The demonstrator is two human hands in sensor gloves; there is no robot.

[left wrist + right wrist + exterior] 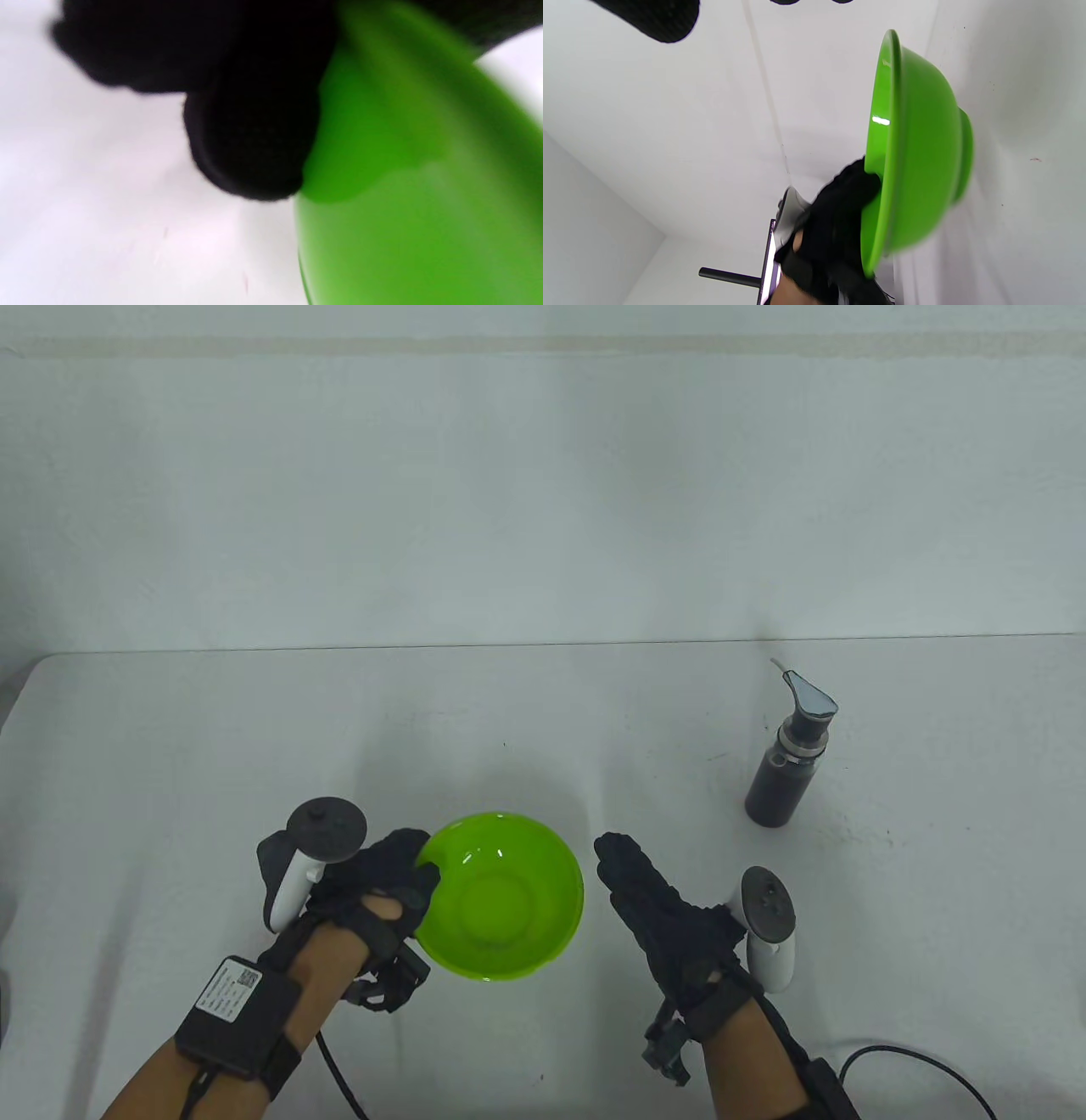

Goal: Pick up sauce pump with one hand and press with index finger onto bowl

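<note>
sauce pump (787, 755) upright, spout toward far-left | left hand (383, 891) grips bowl (543, 933) rim | right hand (657, 899) — fingers apart, empty

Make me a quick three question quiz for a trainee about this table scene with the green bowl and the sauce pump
1. True or false: the left hand grips the rim of the green bowl.
2. Which hand touches nothing? A) left hand B) right hand C) neither
3. Fill in: the sauce pump stands upright on the table, off to the bowl's far ____ side.

Key:
1. True. Its fingers hook over the rim, and the right wrist view shows the bowl raised off the table.
2. B. It is open beside the bowl, apart from it.
3. Right. The pump is untouched.
</note>
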